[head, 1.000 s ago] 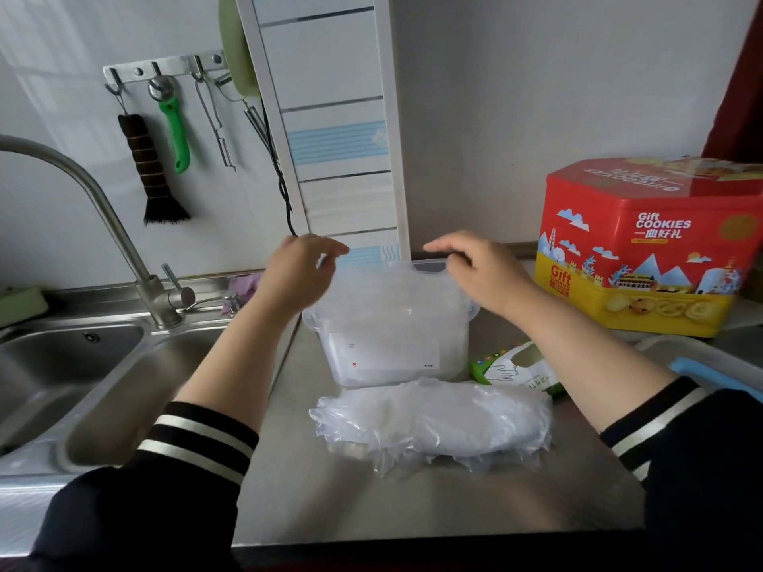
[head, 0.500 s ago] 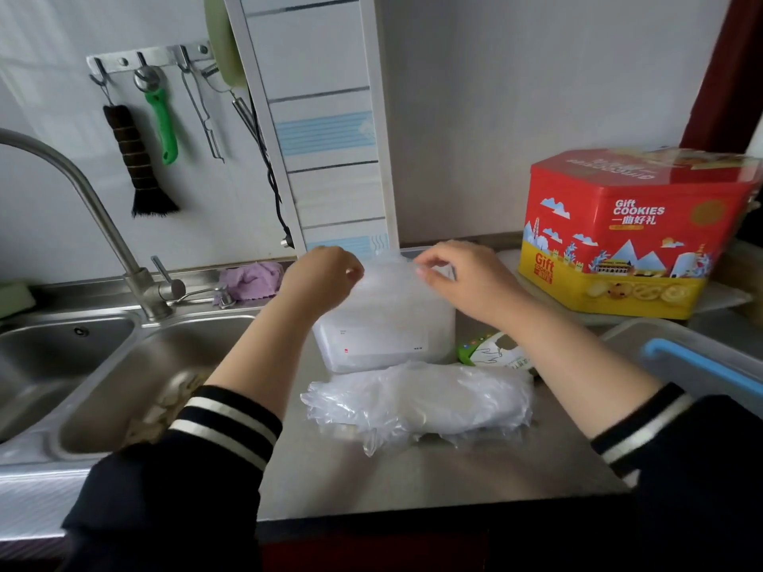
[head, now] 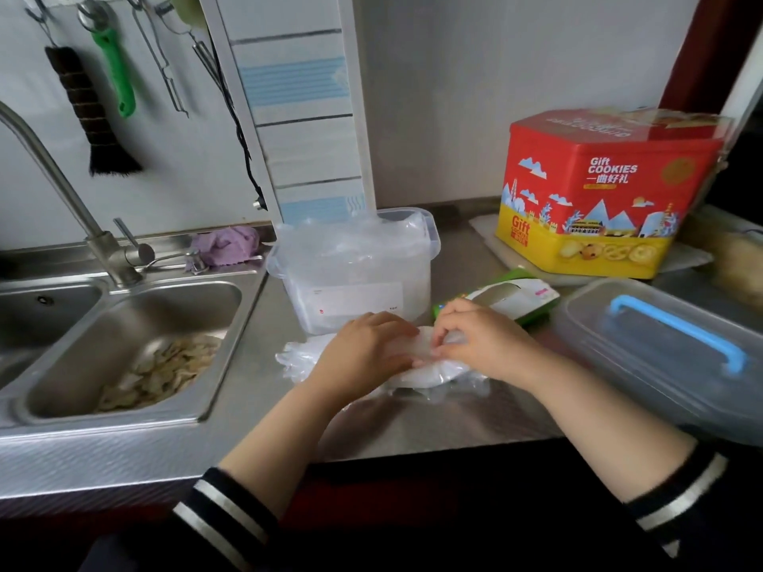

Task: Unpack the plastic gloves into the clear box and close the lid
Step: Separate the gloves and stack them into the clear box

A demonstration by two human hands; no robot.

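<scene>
Both hands on the glove bundle [head: 363, 367] lying on the counter [head: 413, 427] before the clear box [head: 355, 274]: left hand [head: 363, 357] flat over it, right hand [head: 481, 344] pinching its plastic. Box part-filled; lid [head: 660, 348] off, aside.

Both forearms reach forward, bare from the striped cuffs to the wrists, converging at centre. Left hand [head: 365, 353] palm-down, fingers extended and flattened, tips pointing right toward the right hand. Right hand [head: 481, 338] knuckles up, fingers [head: 444, 319] curled downward and inward, tips pinching just ahead of the left fingertips. Hands nearly touching.
</scene>
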